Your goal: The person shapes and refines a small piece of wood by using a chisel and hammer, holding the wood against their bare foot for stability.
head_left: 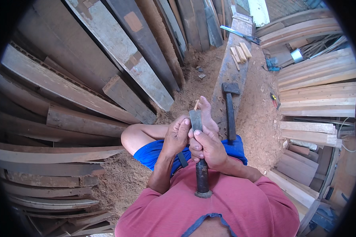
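Observation:
A wide-bladed chisel points away from me, its dark round handle running back toward my chest. The handle's butt end lies against or just over the red shirt. My right hand is wrapped round the chisel, thumb along the blade. Close on the blade's left, my left hand is closed with its thumb on top; what its fingers hold is hidden. Just beyond the blade tip a small light wood piece sticks out, near my bare foot. A dark flat strip shows below my left hand.
A mallet lies on a long plank to the right. Farther along are small wood blocks and a handsaw. Boards are stacked on both sides. Shavings cover the floor; a power tool sits at far right.

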`<state>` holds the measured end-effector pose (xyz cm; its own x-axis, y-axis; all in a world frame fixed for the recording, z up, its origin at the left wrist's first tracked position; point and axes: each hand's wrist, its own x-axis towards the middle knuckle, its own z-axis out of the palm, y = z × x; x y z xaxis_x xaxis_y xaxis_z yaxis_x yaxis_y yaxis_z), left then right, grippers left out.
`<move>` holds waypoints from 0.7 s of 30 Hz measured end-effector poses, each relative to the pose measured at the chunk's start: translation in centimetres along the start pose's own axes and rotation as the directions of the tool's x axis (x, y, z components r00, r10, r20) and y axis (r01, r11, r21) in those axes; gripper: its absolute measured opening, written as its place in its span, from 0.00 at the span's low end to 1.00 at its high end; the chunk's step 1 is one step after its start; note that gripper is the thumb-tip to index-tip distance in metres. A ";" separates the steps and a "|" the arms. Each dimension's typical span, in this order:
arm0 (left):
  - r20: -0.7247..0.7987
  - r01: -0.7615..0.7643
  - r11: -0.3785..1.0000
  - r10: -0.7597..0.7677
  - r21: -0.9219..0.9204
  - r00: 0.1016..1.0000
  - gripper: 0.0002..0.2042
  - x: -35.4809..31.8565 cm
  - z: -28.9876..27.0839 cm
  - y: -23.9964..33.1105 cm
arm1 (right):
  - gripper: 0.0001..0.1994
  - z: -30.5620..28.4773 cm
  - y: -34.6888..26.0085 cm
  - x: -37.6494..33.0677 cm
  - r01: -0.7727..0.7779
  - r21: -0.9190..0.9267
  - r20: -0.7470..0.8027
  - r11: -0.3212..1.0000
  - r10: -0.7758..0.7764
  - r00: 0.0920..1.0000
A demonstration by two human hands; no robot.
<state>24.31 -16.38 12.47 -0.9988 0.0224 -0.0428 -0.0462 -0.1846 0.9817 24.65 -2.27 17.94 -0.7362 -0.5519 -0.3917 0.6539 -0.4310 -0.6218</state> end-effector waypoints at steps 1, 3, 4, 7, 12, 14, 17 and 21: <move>0.074 0.054 0.995 -0.061 0.084 0.995 0.16 -0.9 -0.5 0.3 | 0.07 0.0 -0.6 -0.8 -0.002 0.001 -0.008 1.000 0.002 1.000; 0.201 0.028 0.966 -0.082 0.257 0.976 0.15 -3.5 -1.1 0.5 | 0.08 -1.3 -3.0 -2.6 0.337 0.010 -0.139 0.942 -0.332 0.933; 0.156 0.180 0.975 -0.199 0.128 0.968 0.15 -5.2 -1.8 -1.3 | 0.09 -2.0 -4.0 -3.7 0.425 0.170 0.016 0.889 -0.433 0.901; 0.011 0.325 0.939 -0.326 -0.111 0.945 0.15 -5.4 -2.4 -3.6 | 0.07 -2.9 -5.5 -3.1 0.417 -0.038 -0.135 0.908 -0.419 0.898; -0.012 0.149 0.986 -0.151 -0.075 0.988 0.13 -1.8 -0.9 -2.6 | 0.09 -4.9 -3.1 2.4 0.250 -0.471 -0.143 0.846 -0.353 0.925; 0.022 0.039 0.999 -0.040 0.025 0.999 0.11 -1.2 -0.6 -2.9 | 0.09 -4.4 -3.2 2.9 0.261 -0.493 -0.104 0.830 -0.354 0.930; 0.018 -0.005 0.994 0.003 0.105 1.000 0.09 -1.1 -0.3 -3.3 | 0.07 -5.5 -2.9 3.6 0.280 -0.548 -0.078 0.788 -0.381 0.921; 0.036 0.007 0.993 -0.011 0.119 0.999 0.09 -1.5 0.1 -3.7 | 0.06 -6.3 -2.8 3.7 0.278 -0.558 -0.097 0.782 -0.394 0.914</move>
<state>25.98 -15.65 8.89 -0.9971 0.0600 -0.0472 -0.0512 -0.0659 0.9965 19.03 1.44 13.94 -0.9473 -0.2655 -0.1791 0.2098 -0.0919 -0.9734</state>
